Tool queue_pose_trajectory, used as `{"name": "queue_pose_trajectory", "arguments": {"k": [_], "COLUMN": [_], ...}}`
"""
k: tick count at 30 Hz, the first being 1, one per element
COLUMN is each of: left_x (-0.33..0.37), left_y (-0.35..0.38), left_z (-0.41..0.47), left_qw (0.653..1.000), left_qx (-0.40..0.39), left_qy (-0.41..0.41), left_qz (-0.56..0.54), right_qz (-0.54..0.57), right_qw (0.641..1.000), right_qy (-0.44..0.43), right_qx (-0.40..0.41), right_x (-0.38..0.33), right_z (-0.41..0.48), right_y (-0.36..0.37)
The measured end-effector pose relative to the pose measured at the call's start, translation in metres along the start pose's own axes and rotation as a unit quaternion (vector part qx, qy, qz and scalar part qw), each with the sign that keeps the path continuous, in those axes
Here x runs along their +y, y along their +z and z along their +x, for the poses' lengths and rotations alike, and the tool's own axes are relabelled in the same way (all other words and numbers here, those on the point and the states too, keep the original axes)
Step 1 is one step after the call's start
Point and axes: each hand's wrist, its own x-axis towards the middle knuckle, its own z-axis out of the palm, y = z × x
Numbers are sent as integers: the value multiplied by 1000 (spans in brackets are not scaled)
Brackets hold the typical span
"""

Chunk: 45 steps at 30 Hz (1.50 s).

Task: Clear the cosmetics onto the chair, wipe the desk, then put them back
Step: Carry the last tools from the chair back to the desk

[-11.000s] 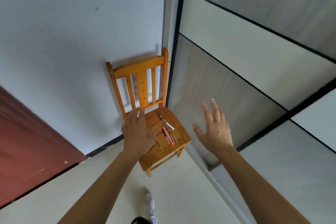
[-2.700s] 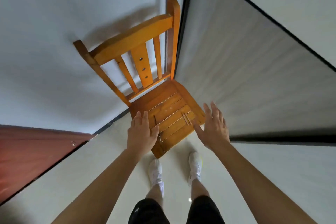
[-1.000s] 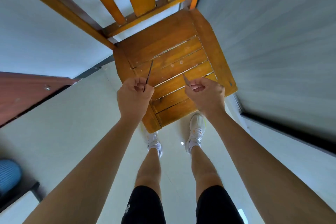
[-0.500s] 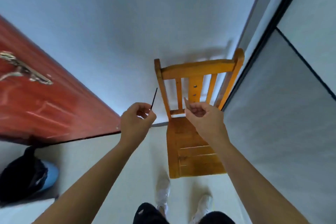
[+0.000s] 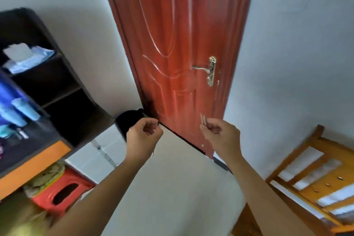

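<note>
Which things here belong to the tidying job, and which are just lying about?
Belonging to the job: thin dark stick pinched in the left hand; pale sticks in the right hand; wooden chair; desk with bottles on it.
Just lying about: red door; red stool; black bag; tissue pack on the shelf.

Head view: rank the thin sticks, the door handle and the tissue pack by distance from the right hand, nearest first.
1. Thin sticks: pinched in the right hand itself.
2. Door handle: above the hand, on the red door.
3. Tissue pack: far upper left.
</note>
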Motion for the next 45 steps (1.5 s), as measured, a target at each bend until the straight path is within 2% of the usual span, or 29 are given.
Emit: {"name": "queue_pose_trajectory", "arguments": {"k": [5, 9, 16, 23, 30, 34, 39, 45], "left_x": [-76, -133, -210, -277, -337, -360, -397, -463], "left_y": [-157, -269, -395, -453, -497, -521, -538, -548], "left_z": [30, 47, 77, 135, 243, 302, 341, 349], "left_qw": [993, 982, 959, 933, 897, 874, 849, 837], "left_qx": [115, 173, 257, 312, 368, 380, 385, 362], "left_qy": [-35, -70, -119, -179, -234, -281, -340, -394], "left_qz": [6, 15, 25, 23, 73, 111, 126, 120], "right_qz": [17, 31, 9, 15, 43, 45, -2, -82], "right_qw": [992, 978, 953, 932, 907, 900, 884, 868], "right_qy": [-65, -99, -133, -145, -154, -117, -77, -47], "right_qx": [-103, -183, -271, -331, -389, -418, -461, -488], "right_x": [-79, -130, -171, -181, -172, -168, -155, -125], "right_z": [0, -12, -23, 16, 88, 127, 150, 142], "right_y": [176, 309, 465, 594, 745, 817, 887, 932]}}
